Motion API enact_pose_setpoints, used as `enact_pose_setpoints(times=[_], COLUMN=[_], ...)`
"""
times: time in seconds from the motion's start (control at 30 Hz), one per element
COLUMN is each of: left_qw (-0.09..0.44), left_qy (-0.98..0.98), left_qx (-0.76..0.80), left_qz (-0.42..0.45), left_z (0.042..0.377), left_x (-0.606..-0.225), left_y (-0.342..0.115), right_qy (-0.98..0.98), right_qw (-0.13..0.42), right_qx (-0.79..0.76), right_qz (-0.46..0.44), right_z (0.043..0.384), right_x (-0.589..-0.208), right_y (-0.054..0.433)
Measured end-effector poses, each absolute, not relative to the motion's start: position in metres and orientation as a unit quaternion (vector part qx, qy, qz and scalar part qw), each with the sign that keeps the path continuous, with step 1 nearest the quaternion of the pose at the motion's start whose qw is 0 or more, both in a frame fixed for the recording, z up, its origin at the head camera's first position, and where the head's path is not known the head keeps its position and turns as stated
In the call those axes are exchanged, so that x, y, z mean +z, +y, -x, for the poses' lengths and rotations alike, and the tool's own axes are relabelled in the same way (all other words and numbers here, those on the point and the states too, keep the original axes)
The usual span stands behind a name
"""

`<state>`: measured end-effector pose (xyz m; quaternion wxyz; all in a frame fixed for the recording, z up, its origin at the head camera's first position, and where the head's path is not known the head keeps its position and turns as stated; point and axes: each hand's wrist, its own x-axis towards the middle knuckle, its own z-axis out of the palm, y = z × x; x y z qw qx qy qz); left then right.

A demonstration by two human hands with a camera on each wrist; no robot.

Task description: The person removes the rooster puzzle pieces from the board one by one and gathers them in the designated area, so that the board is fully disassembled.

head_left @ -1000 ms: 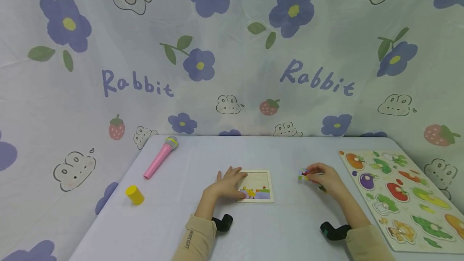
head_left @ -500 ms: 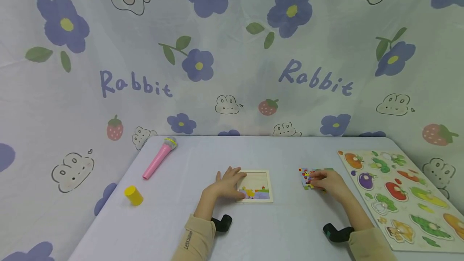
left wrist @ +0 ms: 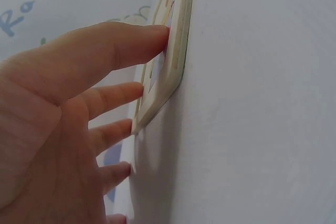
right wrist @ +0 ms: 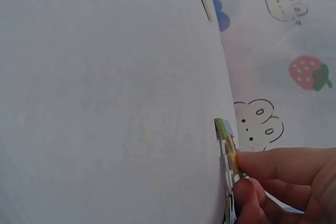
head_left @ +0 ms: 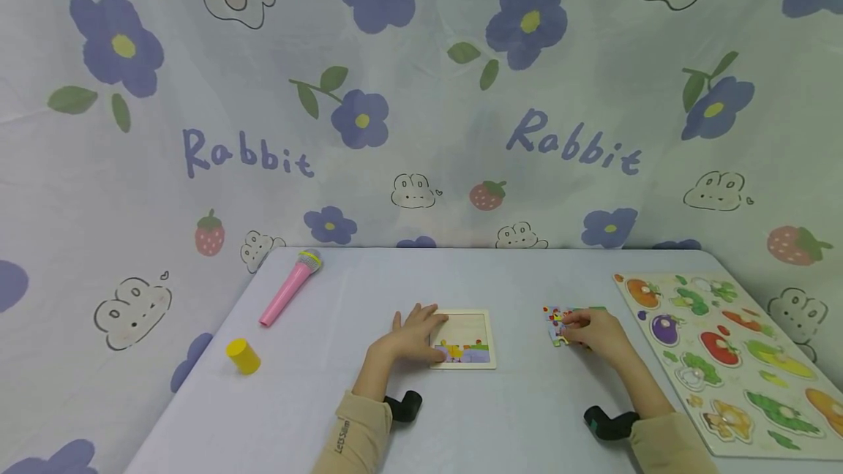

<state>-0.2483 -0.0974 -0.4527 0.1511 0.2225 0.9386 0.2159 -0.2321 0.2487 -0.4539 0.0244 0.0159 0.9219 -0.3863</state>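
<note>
Puzzle pieces touched by right hand, its grip unclear, left hand spread wide on wooden frame

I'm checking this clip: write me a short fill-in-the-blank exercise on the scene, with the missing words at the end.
1. The left hand touches the wooden frame; the coloured pieces in it lie along its ____ edge, not its far one.
2. The right hand is at the loose puzzle pieces, which lie ____ the frame and the vegetable board.
3. The microphone has a ____ handle.
4. The short cylinder is ____.

Missing words: near; between; pink; yellow.
</note>
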Motion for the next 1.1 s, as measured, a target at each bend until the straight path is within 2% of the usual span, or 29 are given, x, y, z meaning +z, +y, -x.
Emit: enact_pose_setpoints(times=[0.33,0.6,1.1], left_qw=[0.148,0.149,0.145], left_qy=[0.939,0.938,0.939], left_qx=[0.215,0.220,0.221], left_qz=[-0.223,-0.221,-0.220], left_z=[0.247,0.247,0.246], left_x=[-0.451,-0.450,-0.449], left_y=[-0.096,-0.097,-0.096], right_qy=[0.911,0.855,0.843], right_qw=[-0.003,0.037,0.043], right_qx=[-0.412,-0.517,-0.536], right_qz=[0.006,0.025,0.036], right_z=[0.232,0.235,0.237], right_x=[-0.454,-0.454,-0.452], right_y=[0.243,0.229,0.198])
